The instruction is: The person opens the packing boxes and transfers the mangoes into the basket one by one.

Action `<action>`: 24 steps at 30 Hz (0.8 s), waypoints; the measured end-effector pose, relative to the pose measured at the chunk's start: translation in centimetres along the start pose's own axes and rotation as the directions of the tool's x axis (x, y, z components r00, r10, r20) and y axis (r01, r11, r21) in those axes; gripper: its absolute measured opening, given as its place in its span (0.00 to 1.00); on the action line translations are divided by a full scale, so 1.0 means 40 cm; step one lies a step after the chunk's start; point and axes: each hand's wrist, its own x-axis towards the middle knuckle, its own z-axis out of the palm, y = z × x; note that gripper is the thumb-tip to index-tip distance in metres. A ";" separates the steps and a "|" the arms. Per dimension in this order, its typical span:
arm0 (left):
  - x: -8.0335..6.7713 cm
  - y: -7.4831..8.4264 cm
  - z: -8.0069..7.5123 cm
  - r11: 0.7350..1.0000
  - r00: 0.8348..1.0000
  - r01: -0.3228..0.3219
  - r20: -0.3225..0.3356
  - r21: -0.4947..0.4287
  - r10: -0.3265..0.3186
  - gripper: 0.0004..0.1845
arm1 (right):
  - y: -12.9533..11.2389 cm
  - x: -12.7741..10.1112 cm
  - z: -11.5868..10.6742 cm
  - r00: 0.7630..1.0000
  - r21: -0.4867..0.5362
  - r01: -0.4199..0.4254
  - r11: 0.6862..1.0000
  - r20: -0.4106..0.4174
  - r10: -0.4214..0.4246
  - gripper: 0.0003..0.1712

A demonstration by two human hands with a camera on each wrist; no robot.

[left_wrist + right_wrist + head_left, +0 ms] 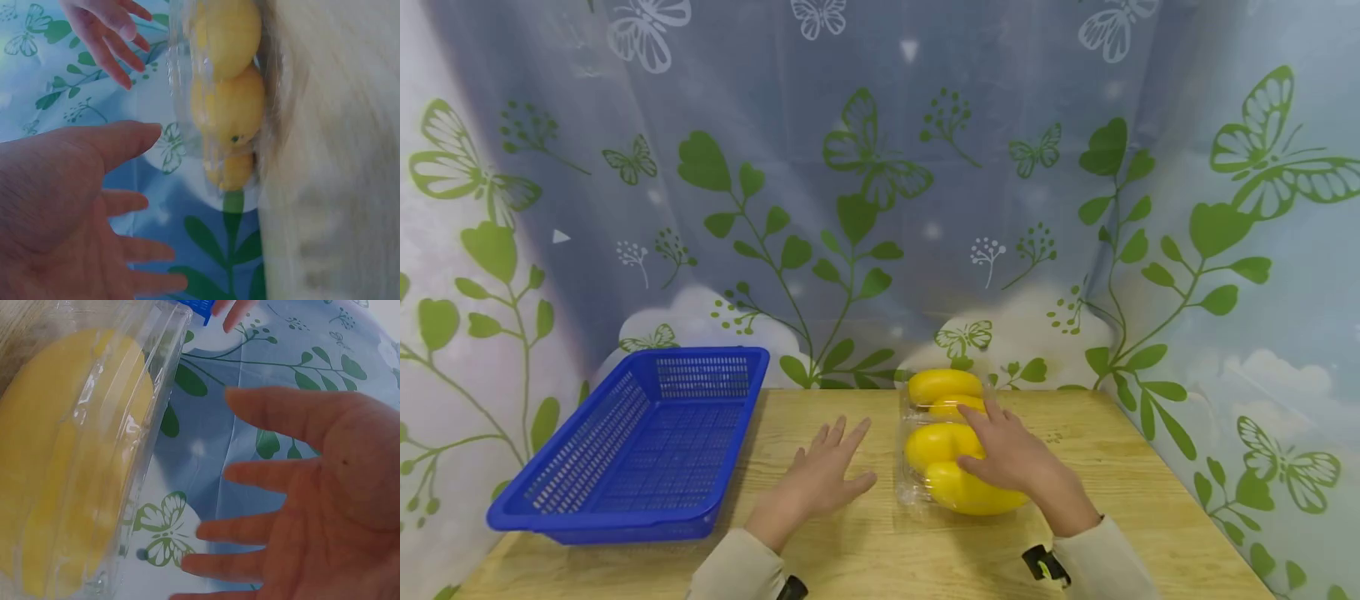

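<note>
Clear plastic packaging (912,497) on the table holds several plump yellow fruits (973,492), which look like mangoes. My right hand (1011,450) hovers over their right side with fingers spread, overlapping some of the fruit in the head view. In the right wrist view, a gap shows between its fingertips and the plastic wall, behind which a large yellow fruit (69,456) sits. To the left of the packaging, my left hand (820,479) is held out above the table, fingers straight and thumb apart, gripping nothing. A green stem spot shows on one fruit (228,109) in the left wrist view.
A blue plastic basket (625,522) with slotted sides stands on the left of the wooden table (880,558). Behind the table and at both sides hangs a curtain (925,267) printed with butterflies and leaves. Black straps (1047,565) circle both wrists.
</note>
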 end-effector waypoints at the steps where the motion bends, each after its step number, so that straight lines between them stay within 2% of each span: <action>1: 0.003 -0.003 0.004 0.999 0.999 -0.035 0.011 -0.025 0.036 0.42 | 0.003 -0.002 0.000 1.000 0.006 0.005 1.000 0.012 -0.005 0.42; 4: 0.010 -0.008 0.016 0.987 0.992 -0.124 0.023 -0.098 0.127 0.42 | 0.016 -0.009 0.000 0.999 0.038 0.020 0.999 0.043 -0.021 0.42; 7: 0.017 -0.007 0.029 0.975 0.985 -0.166 0.021 -0.149 0.171 0.43 | 0.031 -0.016 0.004 0.998 0.056 0.048 0.997 0.044 -0.051 0.44; 10: 0.021 -0.002 0.041 0.967 0.983 -0.181 0.007 -0.180 0.185 0.44 | 0.045 -0.021 0.008 0.997 0.069 0.065 0.996 0.046 -0.068 0.46; 16: 0.031 0.007 0.070 0.952 0.973 -0.230 -0.056 -0.203 0.223 0.44 | 0.064 -0.022 0.016 0.997 0.075 0.038 0.996 0.070 -0.044 0.49; 24: 0.045 0.023 0.106 0.949 0.977 -0.209 -0.082 -0.238 0.195 0.46 | 0.072 -0.016 0.030 0.995 0.061 0.020 0.998 0.101 -0.026 0.52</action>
